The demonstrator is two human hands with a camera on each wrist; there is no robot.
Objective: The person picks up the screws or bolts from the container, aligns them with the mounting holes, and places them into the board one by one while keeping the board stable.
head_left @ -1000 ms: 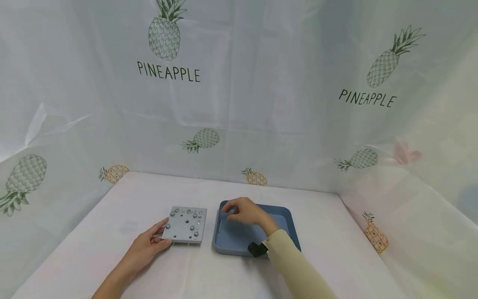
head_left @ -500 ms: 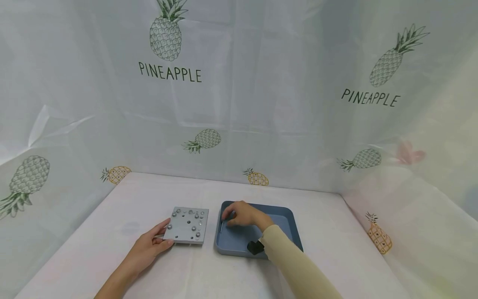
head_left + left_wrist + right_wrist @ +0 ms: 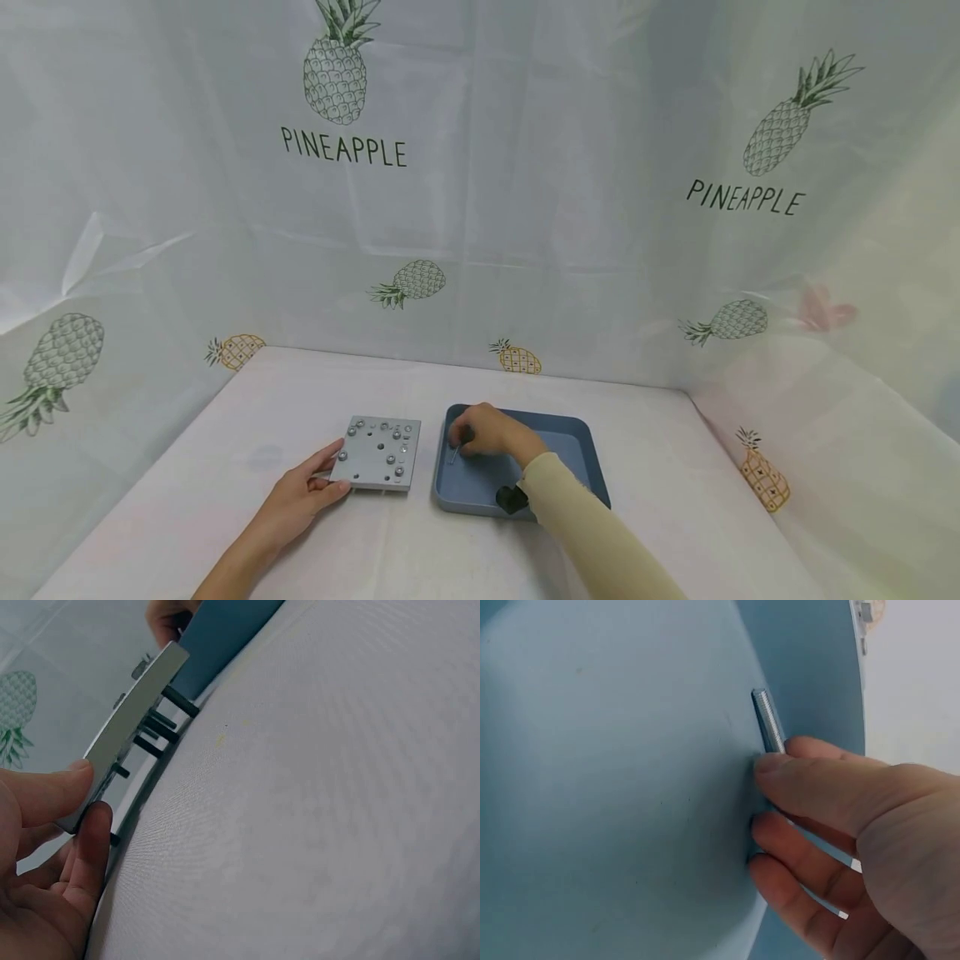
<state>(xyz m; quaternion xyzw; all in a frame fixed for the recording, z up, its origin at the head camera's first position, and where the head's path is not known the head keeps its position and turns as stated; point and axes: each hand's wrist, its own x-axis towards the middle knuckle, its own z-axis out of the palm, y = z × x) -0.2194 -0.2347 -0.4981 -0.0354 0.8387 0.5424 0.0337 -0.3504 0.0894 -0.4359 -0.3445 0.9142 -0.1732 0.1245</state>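
My left hand [image 3: 292, 500] grips the near left corner of a square metal plate [image 3: 366, 467], thumb above and fingers underneath. Several bolts [image 3: 180, 700] pass through the plate, their shanks sticking out below in the left wrist view; their heads show on top in the head view. Inside the blue tray [image 3: 480, 487], at its left side, my right hand [image 3: 491, 429] pinches a threaded metal screw [image 3: 768, 720] between thumb and fingers. The screw's free end points out past the fingertips, close to the tray wall. Its other end is hidden by the hand.
The plate lies left of the tray on a white-covered table [image 3: 420, 550]. A black wrist device [image 3: 512, 499] hangs from the right sleeve over the tray. A pineapple-print curtain [image 3: 540, 208] encloses the back and sides.
My right hand has come down onto the screw and pinched it. The screw has shifted slightly right and leans more. My left hand keeps its grip on the plate.
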